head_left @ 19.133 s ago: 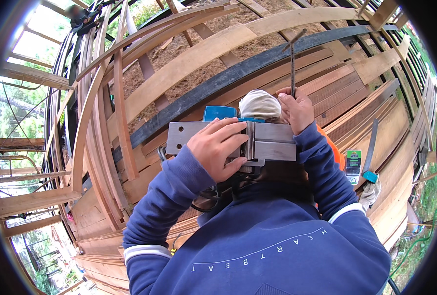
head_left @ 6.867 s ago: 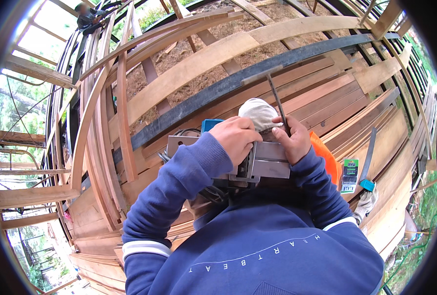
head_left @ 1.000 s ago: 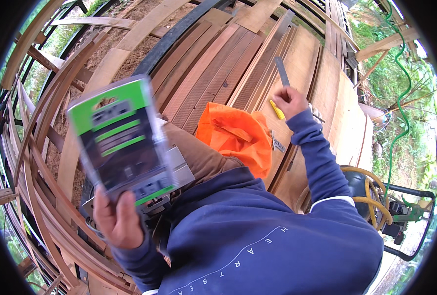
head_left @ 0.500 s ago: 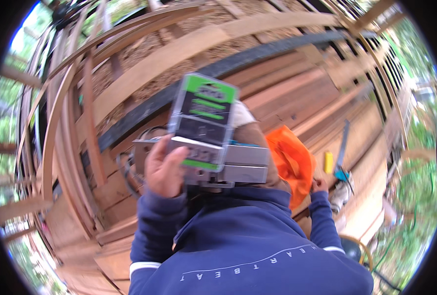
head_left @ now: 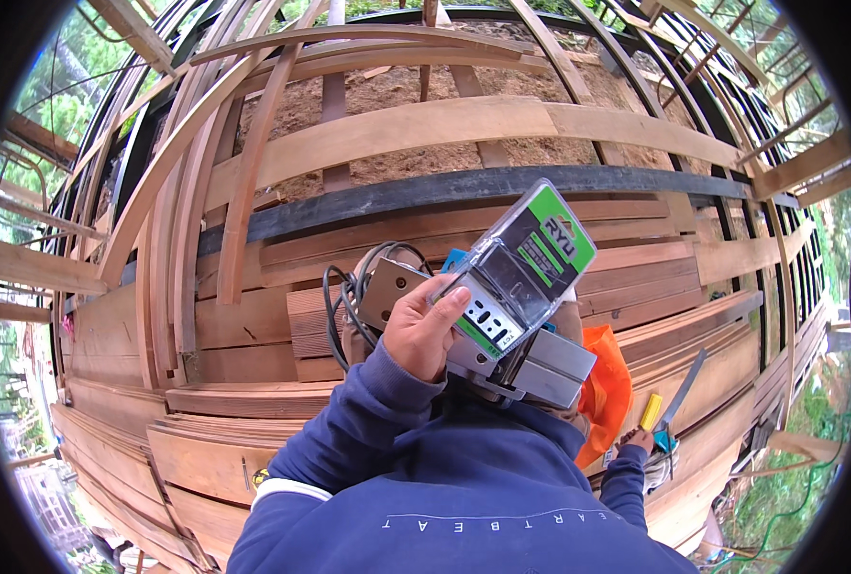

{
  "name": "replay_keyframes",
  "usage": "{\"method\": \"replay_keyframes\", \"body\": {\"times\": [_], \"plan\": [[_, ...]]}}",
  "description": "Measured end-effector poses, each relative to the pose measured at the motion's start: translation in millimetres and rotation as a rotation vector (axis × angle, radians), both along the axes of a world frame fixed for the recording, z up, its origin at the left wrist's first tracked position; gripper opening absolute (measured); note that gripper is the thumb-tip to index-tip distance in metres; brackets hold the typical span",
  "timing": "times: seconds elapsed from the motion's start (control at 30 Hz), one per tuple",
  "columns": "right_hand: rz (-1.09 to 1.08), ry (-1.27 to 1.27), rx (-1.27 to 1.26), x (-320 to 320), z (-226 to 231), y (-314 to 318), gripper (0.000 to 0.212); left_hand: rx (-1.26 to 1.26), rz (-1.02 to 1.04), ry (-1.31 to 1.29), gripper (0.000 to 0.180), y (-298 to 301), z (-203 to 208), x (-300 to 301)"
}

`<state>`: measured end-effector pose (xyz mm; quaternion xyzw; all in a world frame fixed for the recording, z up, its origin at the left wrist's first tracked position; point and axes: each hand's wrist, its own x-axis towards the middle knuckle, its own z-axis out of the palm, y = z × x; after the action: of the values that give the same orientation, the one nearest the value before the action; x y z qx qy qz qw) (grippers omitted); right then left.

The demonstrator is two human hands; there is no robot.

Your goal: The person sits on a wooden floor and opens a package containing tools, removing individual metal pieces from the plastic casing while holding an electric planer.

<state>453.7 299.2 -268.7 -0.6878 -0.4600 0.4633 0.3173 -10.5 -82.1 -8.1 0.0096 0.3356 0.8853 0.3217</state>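
Observation:
My left hand (head_left: 419, 335) grips the lower end of a clear plastic blister pack (head_left: 540, 253) with a green and black card, its thumb across the front. Behind the pack, on my lap, rests a grey metal power tool (head_left: 554, 367) with flat plates, partly covered by the pack. Low at the right, my right hand (head_left: 640, 438) is beside the lower end of a small yellow object (head_left: 651, 411). Its fingers are too small to make out, so a grip cannot be confirmed. A handsaw (head_left: 682, 390) with a teal handle lies just right of it.
Orange cloth (head_left: 605, 390) hangs between the tool and my right hand. A black cord (head_left: 337, 320) loops left of the tool. Stacked wooden boards (head_left: 234, 407) surround me. A dark beam (head_left: 416, 191) crosses ahead, with wooden slats and bare soil beyond it.
The blister pack has moved right and tilted clockwise in my left hand. My right hand has shifted from the orange cloth's edge to beside the yellow object. The whole view has turned.

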Motion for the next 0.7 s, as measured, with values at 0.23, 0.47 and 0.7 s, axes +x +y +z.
{"method": "replay_keyframes", "body": {"times": [0.23, 0.47, 0.7], "plan": [[0.102, 0.461, -0.261, -161.5, 145.2, 1.7, 0.023, 0.01, 0.018, -0.004, 0.023, 3.2, -2.4, 0.8], [1.054, 0.635, -0.043, -324.9, 291.0, -131.3, 0.028, -0.113, -0.011, 0.03, 0.033, 0.8, 3.1, 2.6], [1.356, 0.492, -0.081, -369.5, 315.9, -194.4, 0.026, -0.045, 0.024, -0.052, 0.046, -2.6, 7.3, 4.5]]}}
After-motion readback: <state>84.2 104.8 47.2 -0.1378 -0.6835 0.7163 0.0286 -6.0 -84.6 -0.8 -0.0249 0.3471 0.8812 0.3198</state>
